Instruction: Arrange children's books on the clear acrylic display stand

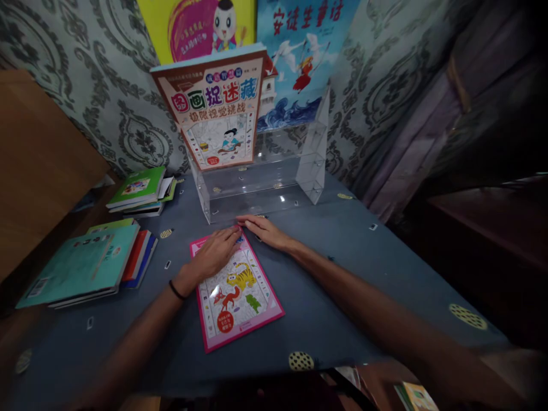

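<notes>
A pink picture book (pixel 240 285) with a tiger and a fox on its cover lies at a slant on the blue-grey tablecloth. Across its upper part my left hand (pixel 217 250) rests flat, fingers stretched toward the top right corner and covering the title. My right hand (pixel 268 231) is by that same corner, its fingers extended and pointing left; whether they touch the book I cannot tell. Just beyond both hands stands a clear acrylic book rack (pixel 257 182). A brown-bordered picture book (pixel 216 117) leans in it on the left side.
On the rack's rear level stand a yellow book (pixel 156 28) and a blue storybook (pixel 314 51). Two stacks lie at left, one topped by a green book (pixel 137 185), the other by a teal book (pixel 85 265). A purple curtain (pixel 411 148) hangs at right.
</notes>
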Motion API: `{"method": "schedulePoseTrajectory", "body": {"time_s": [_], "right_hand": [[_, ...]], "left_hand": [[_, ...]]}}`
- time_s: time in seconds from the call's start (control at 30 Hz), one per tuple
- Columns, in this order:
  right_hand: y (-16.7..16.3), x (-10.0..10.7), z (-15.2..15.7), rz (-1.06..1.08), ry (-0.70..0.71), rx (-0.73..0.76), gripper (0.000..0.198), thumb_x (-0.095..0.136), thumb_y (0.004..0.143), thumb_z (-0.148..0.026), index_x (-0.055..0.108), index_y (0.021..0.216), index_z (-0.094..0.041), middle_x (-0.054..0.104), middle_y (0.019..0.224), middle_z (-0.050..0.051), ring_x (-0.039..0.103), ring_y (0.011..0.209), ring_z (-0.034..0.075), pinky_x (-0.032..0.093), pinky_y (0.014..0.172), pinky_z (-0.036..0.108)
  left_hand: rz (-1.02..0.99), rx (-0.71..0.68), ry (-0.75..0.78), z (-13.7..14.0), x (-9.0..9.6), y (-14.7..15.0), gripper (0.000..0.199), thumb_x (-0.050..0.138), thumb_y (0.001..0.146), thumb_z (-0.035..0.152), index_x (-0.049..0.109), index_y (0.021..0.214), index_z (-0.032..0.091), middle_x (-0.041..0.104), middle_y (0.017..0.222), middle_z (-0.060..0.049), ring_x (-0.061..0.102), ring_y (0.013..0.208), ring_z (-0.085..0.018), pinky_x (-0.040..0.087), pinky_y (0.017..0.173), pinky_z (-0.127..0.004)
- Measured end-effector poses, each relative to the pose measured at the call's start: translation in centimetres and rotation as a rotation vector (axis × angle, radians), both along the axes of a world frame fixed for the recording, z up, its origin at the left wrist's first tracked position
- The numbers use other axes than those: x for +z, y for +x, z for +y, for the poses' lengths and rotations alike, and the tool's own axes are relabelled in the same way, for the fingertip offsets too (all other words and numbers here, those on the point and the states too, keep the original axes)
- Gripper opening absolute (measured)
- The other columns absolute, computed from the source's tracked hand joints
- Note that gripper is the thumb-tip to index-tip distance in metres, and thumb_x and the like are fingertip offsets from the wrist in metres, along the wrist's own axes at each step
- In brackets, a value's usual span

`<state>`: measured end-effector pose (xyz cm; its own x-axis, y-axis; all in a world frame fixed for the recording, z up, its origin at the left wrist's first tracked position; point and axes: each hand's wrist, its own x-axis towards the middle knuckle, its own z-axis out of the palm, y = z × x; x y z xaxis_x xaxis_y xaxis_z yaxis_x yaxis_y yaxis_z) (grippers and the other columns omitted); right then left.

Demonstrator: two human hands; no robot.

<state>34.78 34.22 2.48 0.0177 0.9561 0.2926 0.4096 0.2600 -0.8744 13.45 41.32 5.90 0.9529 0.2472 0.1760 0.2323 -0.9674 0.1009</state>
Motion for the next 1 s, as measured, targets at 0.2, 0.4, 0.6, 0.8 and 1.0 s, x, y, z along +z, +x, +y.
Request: {"method": "schedulePoseTrajectory", "body": {"time_s": [0.2,0.4,0.6,0.8,1.0], "right_hand": [[0.1,-0.1,0.2,-0.025,0.038,-0.020,0.043,0.042,0.105,-0.041,0.064,0.134,-0.018,0.067,0.136,0.010,0.063,0.125,0.022,0.046,0.111,0.044],[-0.1,0.0,0.3,-0.027,0.034,-0.040,0.041,0.042,0.106,-0.041,0.066,0.133,-0.021,0.070,0.131,0.007,0.065,0.121,0.020,0.048,0.108,0.041],[-0.1,0.4,0.1,-0.035,0.025,-0.038,0.042,0.041,0.105,-0.039,0.066,0.132,-0.019,0.071,0.130,0.008,0.066,0.119,0.022,0.048,0.108,0.043],[-0.2,0.4,0.1,-0.002,0.006,-0.027,0.042,0.042,0.105,-0.041,0.066,0.132,-0.020,0.071,0.131,0.007,0.065,0.121,0.022,0.047,0.109,0.041],[-0.2,0.5,0.1,0.001,0.020,-0.040,0.043,0.043,0.105,-0.044,0.067,0.131,-0.019,0.070,0.131,0.008,0.064,0.121,0.023,0.046,0.110,0.042]], "left_hand": [[-0.060,-0.019,0.032,0.6,-0.9,1.5,0.039,0.038,0.106,0.031,0.054,0.137,0.014,0.061,0.141,-0.015,0.057,0.131,-0.027,0.046,0.111,-0.049],[-0.088,0.010,0.025,0.1,-0.6,1.9,0.036,0.041,0.105,0.032,0.057,0.132,0.015,0.064,0.133,-0.016,0.061,0.122,-0.029,0.049,0.105,-0.051],[-0.078,-0.048,-0.003,0.8,-0.8,1.1,0.042,0.036,0.107,0.034,0.055,0.138,0.015,0.060,0.143,-0.015,0.055,0.134,-0.027,0.045,0.112,-0.049],[-0.043,-0.019,0.061,0.1,-0.7,1.3,0.042,0.036,0.107,0.035,0.058,0.137,0.014,0.062,0.142,-0.016,0.052,0.137,-0.028,0.043,0.114,-0.051],[-0.059,-0.019,0.069,-0.2,-0.5,1.5,0.043,0.035,0.108,0.036,0.060,0.134,0.013,0.062,0.141,-0.017,0.058,0.131,-0.029,0.045,0.112,-0.052]]}}
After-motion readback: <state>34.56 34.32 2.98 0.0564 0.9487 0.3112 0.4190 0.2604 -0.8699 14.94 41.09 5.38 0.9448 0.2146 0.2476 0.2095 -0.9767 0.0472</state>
